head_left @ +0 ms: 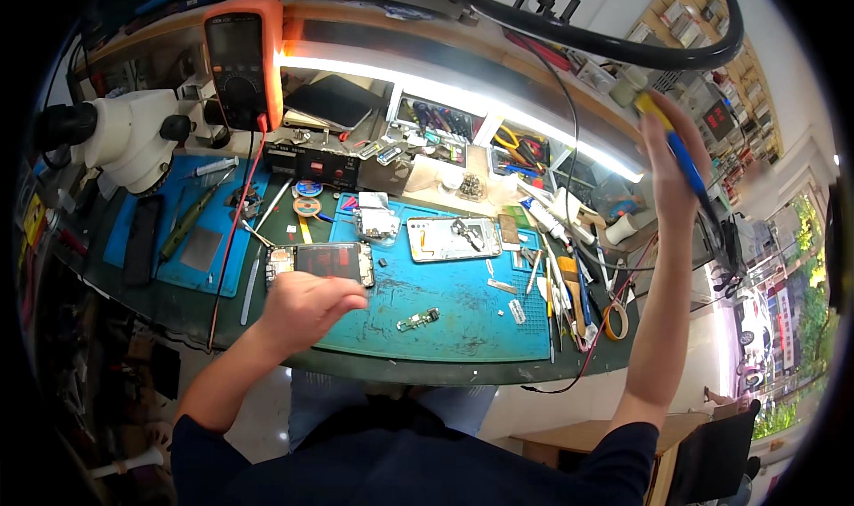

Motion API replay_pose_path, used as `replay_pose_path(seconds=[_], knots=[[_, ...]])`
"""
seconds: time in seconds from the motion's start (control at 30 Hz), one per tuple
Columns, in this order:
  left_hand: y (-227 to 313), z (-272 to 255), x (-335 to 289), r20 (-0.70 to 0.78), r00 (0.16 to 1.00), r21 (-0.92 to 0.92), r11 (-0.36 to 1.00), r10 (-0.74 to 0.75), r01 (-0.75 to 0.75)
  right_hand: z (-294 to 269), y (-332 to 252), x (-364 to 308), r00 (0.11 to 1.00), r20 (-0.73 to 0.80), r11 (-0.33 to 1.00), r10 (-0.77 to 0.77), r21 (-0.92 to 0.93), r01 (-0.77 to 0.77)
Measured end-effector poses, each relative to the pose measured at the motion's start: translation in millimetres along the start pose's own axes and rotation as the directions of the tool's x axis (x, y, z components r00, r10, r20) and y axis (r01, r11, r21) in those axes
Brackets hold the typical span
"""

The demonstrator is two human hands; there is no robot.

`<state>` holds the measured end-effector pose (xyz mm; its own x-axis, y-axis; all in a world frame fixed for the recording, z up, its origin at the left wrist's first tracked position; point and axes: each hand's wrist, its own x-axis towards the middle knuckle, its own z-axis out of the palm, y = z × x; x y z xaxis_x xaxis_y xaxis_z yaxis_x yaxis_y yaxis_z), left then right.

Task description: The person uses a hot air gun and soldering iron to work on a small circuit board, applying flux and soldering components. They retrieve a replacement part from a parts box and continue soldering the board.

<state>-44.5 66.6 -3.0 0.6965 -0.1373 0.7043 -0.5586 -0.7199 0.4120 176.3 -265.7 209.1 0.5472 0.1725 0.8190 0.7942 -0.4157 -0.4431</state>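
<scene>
My right hand (680, 155) is raised at the upper right, closed around a soldering iron with a blue and yellow handle (680, 150); its black cable hangs down. Beside its upper end is a small pale jar (628, 86) on the shelf. My left hand (307, 312) is closed, over the near edge of an opened phone (325, 261) with a dark battery. What its fingers hold, if anything, is hidden. A silver phone frame (454, 239) lies on the blue mat (480, 328), and a small green circuit board (418, 319) rests nearer me.
A white microscope (133, 137) and an orange multimeter (244, 61) stand at the left and back. Brushes and tubes crowd the right, near a roll of tape (616, 321). A thick black tube (614, 48) arches overhead. A second blue mat (213, 270) bears a green-handled tool.
</scene>
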Motion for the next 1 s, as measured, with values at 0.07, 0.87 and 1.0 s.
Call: replay_pose_path(seconds=[0.07,0.87,1.0], knots=[[-16,-18,-20,-0.061,0.997,-0.004,0.999,-0.038,0.037,18,3,31,0.990,0.110,0.993,-0.085,-0.075,0.094],[-108,10,41,0.242,0.943,0.252,0.953,-0.231,0.168,-8,7,29,0.950,-0.189,0.957,0.247,0.202,-0.209],[-113,22,50,0.335,0.869,0.333,0.909,-0.364,0.252,-28,11,-5,0.950,-0.150,0.949,0.273,0.205,-0.240]])
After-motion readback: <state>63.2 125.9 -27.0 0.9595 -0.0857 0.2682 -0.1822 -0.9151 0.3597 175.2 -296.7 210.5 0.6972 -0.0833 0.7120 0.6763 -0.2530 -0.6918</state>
